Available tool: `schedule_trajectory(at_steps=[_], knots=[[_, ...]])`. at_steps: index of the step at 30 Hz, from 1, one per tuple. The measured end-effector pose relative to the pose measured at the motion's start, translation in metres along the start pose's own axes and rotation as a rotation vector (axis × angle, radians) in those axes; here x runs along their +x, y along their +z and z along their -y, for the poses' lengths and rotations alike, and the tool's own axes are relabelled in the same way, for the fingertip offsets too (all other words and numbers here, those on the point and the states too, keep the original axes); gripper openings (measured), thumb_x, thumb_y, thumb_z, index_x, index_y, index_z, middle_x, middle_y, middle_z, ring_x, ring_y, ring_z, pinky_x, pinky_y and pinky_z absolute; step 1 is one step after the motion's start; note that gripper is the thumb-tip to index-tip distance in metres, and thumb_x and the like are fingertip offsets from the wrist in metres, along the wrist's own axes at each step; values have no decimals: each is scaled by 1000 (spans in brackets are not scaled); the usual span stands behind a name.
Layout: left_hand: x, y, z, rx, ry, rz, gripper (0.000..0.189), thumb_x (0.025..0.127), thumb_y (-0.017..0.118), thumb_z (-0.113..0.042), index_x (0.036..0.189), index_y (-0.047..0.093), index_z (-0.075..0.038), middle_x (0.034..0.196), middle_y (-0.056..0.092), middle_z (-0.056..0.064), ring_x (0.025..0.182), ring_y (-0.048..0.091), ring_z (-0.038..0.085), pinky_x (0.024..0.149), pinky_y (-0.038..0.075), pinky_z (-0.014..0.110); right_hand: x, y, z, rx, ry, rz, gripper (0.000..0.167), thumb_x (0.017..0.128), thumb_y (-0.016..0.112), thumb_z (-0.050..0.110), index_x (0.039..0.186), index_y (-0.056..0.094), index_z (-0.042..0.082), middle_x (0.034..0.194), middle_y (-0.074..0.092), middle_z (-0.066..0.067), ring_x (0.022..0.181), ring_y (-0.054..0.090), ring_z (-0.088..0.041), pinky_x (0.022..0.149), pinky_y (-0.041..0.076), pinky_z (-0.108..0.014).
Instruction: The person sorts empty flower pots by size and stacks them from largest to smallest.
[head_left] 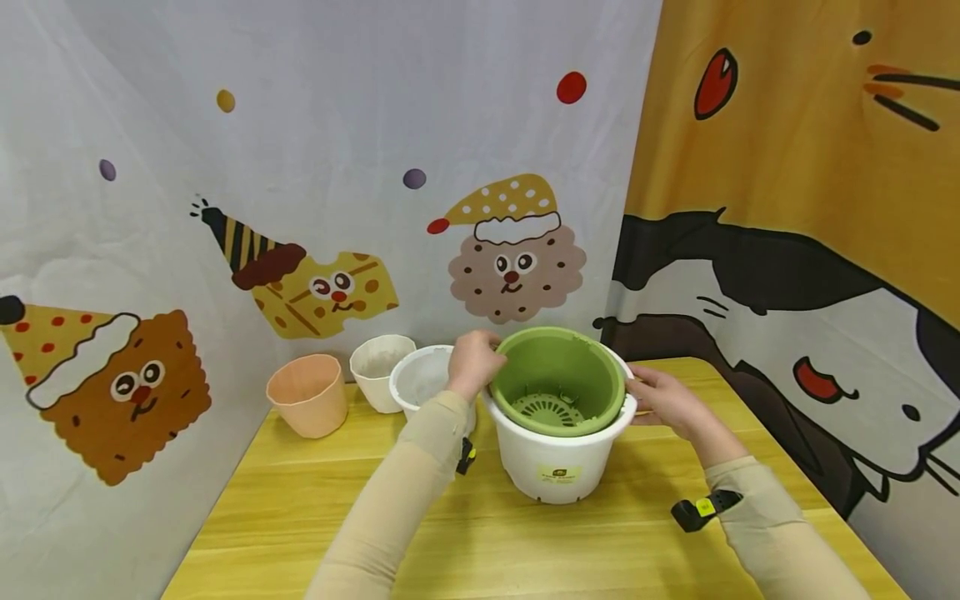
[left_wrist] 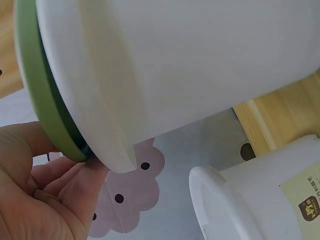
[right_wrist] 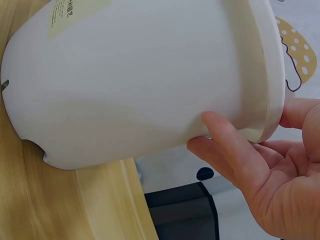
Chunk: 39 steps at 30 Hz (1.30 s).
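wooden table, cartoon curtain; right of centre, a green pot sits inside a white pot, left hand pinching the green rim, right hand gripping the white rim opposite.

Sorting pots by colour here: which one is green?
The slotted-base pot, nested inside the large white pot. It alone is green; the others are whitish, except the peach pot.

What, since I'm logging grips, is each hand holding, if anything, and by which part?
The left hand pinches the green pot by its rim; the right hand grips the surrounding white pot by its rim.
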<state>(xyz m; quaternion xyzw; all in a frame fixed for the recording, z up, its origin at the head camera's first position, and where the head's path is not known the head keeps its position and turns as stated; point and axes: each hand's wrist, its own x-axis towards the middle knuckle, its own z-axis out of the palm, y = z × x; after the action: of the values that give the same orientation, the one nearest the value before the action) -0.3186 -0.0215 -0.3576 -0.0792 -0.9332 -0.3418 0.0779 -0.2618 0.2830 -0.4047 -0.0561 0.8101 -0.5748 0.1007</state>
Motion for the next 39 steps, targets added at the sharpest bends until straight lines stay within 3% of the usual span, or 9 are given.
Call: schedule_trajectory(at_steps=[8,14,39], knots=[[-3,0,-3,96,97,-42,34,88,64,-13,121,71,-9,118,70,7,108,65,29,86,54,45,0,1,0,8,-2,-2,58,107,42,22,153,22,-8,138,44,-35,102,65,-25,85,57,-42],[-3,-5,1,21,81,-13,40,90,65,-17,129,65,-8,126,66,8,118,60,28,98,49,44,0,2,0,3,-3,-7,59,107,42,23,153,22,-8,139,43,-35,102,65,-26,84,57,-41],[-21,-20,11,-97,108,112,57,92,67,-26,140,51,-1,129,62,19,117,60,34,99,48,46,-1,1,-1,8,10,3,61,108,41,25,153,20,-9,140,42,-36,105,64,-27,85,57,-41]])
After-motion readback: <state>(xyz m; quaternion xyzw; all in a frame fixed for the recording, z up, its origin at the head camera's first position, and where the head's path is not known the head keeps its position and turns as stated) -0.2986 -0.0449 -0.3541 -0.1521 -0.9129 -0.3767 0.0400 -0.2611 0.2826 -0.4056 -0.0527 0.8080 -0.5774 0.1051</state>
